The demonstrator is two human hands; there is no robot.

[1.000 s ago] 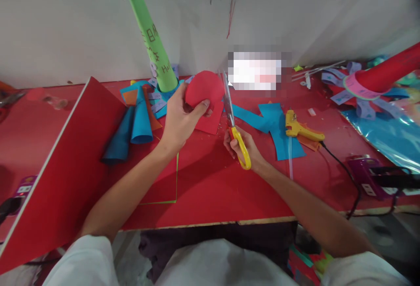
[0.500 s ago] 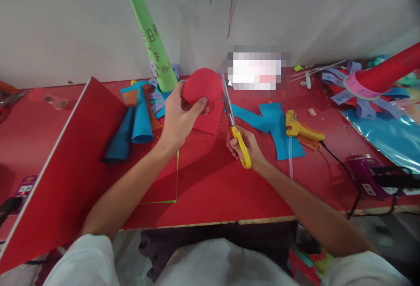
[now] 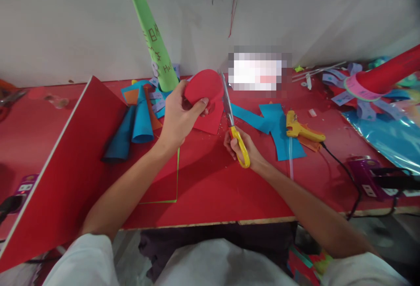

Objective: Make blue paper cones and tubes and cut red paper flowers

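Note:
My left hand [image 3: 179, 113] pinches a rounded piece of red paper [image 3: 206, 85] between thumb and fingers, holding it above the table. In my right hand [image 3: 241, 144] is a pair of scissors [image 3: 236, 135] with yellow handles, blades pointing up and away from me. The blades stand at the right edge of the red paper; whether they touch it I cannot tell. Beneath the held piece, another red sheet [image 3: 210, 122] lies on the table with small scraps around it.
Blue paper cones [image 3: 142, 124] and a tall green cone [image 3: 154, 41] stand left of centre, beside an upright red board [image 3: 72, 159]. To the right are a blue cut sheet [image 3: 282, 133], a yellow glue gun [image 3: 302, 129] with its cord, and a purple power strip [image 3: 364, 179].
The red paper has tilted slightly in my left hand, and its outline looks flatter. My right hand with the scissors has shifted very slightly left.

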